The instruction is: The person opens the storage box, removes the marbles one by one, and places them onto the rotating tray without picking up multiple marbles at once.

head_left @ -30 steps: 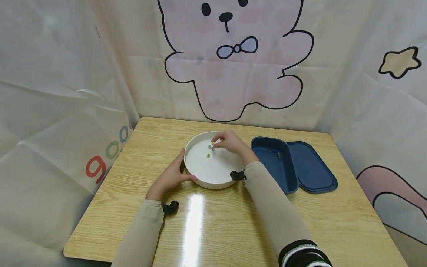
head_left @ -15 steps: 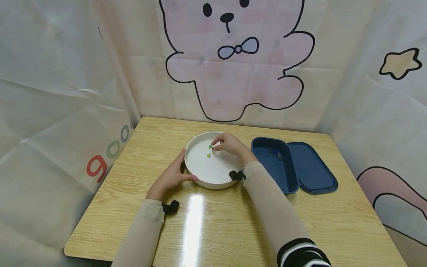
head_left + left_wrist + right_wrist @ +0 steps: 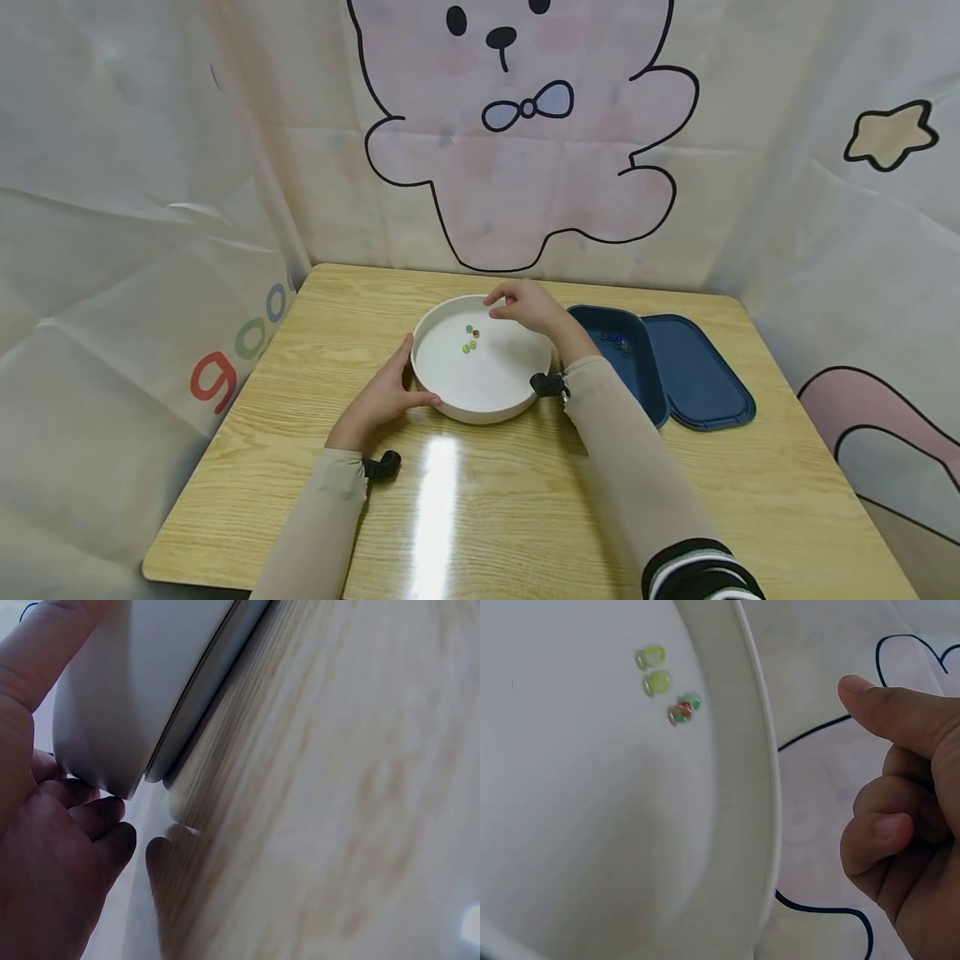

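Observation:
A round white dish [image 3: 495,375] stands on the table. My left hand [image 3: 381,398] holds it from the left, thumb along the near wall; in the left wrist view the fingers [image 3: 97,814] curl against its lower edge. In the dish lies a small cluster of glass marbles: two yellow-green marbles [image 3: 660,682], a red-and-clear marble [image 3: 679,712] and a green marble [image 3: 692,700]. Above the dish's far right rim hovers my right hand [image 3: 528,306]. Its fingers are loosely bent, thumb apart from the index finger, with nothing between them.
A dark blue rectangular box [image 3: 651,367] right of the dish contains several blue and dark marbles [image 3: 617,340]. Its blue lid [image 3: 701,375] lies flat beside it. The wooden table [image 3: 300,350] is enclosed by fabric printed with cartoons.
My right hand has risen from the marbles and moved back right, letting the red one go among the others in the dish. The left hand stays on the dish.

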Motion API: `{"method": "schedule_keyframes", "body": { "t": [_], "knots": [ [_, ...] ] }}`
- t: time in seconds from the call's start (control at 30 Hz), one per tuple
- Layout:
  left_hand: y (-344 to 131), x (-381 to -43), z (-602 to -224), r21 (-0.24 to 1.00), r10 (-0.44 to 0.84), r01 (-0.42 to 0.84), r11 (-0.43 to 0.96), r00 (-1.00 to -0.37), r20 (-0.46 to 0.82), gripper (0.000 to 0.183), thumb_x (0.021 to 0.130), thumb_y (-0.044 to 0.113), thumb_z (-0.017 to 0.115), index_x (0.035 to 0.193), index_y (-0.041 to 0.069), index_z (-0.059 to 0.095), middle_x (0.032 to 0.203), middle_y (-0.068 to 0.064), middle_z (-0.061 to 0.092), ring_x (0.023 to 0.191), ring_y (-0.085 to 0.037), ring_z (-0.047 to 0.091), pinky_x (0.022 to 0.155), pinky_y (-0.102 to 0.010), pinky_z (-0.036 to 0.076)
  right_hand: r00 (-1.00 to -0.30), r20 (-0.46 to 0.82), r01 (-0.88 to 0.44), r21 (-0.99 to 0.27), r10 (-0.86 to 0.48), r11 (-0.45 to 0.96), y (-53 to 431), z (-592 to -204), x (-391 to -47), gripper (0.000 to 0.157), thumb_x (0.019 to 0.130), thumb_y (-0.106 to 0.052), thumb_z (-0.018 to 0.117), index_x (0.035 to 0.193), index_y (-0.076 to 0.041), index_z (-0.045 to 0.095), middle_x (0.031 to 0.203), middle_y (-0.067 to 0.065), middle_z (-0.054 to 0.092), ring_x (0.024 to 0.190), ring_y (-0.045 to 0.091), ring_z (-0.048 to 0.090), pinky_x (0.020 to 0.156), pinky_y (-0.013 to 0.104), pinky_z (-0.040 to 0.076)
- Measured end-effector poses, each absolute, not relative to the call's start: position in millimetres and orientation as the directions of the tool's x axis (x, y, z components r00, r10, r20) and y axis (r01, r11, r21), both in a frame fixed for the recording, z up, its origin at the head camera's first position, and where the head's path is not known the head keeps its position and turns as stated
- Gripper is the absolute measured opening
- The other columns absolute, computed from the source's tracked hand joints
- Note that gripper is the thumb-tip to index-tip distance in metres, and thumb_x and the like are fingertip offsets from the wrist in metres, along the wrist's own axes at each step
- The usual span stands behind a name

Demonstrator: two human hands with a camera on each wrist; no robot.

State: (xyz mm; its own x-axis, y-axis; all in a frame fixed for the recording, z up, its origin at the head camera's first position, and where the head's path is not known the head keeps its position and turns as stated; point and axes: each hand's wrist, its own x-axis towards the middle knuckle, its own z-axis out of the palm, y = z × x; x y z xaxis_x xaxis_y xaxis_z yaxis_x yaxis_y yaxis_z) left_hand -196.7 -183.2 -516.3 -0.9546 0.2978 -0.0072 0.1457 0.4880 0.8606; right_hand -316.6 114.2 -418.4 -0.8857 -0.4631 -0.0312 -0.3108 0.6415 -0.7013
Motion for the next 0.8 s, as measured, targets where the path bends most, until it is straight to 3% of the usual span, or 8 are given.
{"method": "schedule_keyframes", "body": {
  "t": [0.27,0.63,0.8],
  "knots": [
    [-182,-197,-513,0.858,0.311,0.155,0.49,-0.95,-0.006,0.14,0.07,0.057,0.089,0.165,0.026,-0.008,0.173,-0.003,0.0,0.159,-0.027,0.004,0.127,-0.055,0.013,-0.891,0.006,-0.323,-0.709,-0.454,0.627,144,-405,-313,0.024,0.098,-0.022,0.073,0.121,-0.015,0.075,0.067,0.003,0.039,0.06,0.021,0.035,0.057,0.033,0.034],
    [-181,-196,-513,0.843,0.304,0.157,0.515,-0.953,-0.008,0.139,0.07,0.058,0.088,0.165,0.024,-0.008,0.173,-0.005,0.0,0.159,-0.03,0.004,0.126,-0.057,0.013,-0.931,0.053,-0.296,-0.689,-0.361,0.662,194,-389,-301,0.023,0.098,-0.029,0.072,0.119,-0.02,0.075,0.069,0.005,0.04,0.063,0.025,0.038,0.059,0.036,0.037],
    [-182,-195,-514,0.844,0.302,0.148,0.515,-0.953,-0.018,0.141,0.069,0.059,0.087,0.166,0.021,-0.008,0.173,-0.005,0.0,0.159,-0.03,0.004,0.126,-0.057,0.013,-0.946,0.059,-0.279,-0.65,-0.318,0.707,212,-384,-297,0.026,0.098,-0.033,0.072,0.121,-0.02,0.074,0.074,0.007,0.046,0.067,0.027,0.043,0.061,0.037,0.039]
  ]
}}
